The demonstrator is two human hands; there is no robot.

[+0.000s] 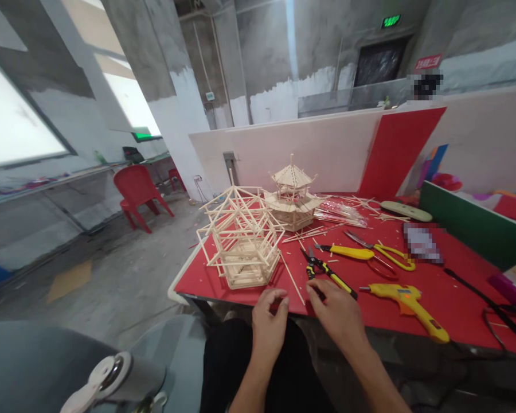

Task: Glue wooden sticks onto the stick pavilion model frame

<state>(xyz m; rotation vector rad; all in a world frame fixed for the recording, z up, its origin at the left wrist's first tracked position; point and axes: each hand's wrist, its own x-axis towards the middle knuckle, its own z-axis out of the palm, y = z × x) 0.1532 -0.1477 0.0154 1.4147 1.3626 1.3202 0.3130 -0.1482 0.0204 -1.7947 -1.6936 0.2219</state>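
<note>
At the near table edge, my left hand [270, 321] is curled, thumb close to the bent fingers; anything between them is hidden. Across a small gap, my right hand [337, 310] has its fingers bent together over the end of one handle of the black-and-yellow pliers [332, 274]. I cannot tell whether it grips that handle or a small piece. A thin wooden stick [292, 279] lies between the hands. Beyond my left hand stands an open stick-frame pavilion model [245, 246]. Behind it is a fuller pavilion model [293, 201] with a tiered roof.
Yellow-handled cutters [350, 252], scissors [395, 257] and a yellow glue gun [406, 295] lie right on the red table [249, 295]. Loose sticks [341, 212] spread behind. A green board [477, 223] borders the right side. A flask [133, 376] is at lower left.
</note>
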